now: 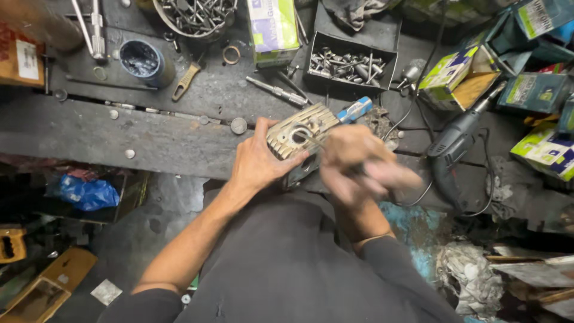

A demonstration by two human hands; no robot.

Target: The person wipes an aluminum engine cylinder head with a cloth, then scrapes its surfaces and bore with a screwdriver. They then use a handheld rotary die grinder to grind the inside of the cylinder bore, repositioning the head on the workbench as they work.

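The left hand [257, 161] holds a ribbed metal block [302, 128] on the desk [119, 131]. The blurry right hand [359, 161] holds a thin tool [311, 139] over the block.

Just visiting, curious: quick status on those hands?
Left hand grips finned metal engine part. Right hand blurred, holding thin tool in its bore. Electric drill lies close right.

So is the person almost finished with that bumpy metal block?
Hard to say. Done: the finned metal block is up on the workbench. In hand: the left hand steadies it, while the blurred right hand works a thin metal tool in its round opening. Left: the drill and tray of bits lie untouched.
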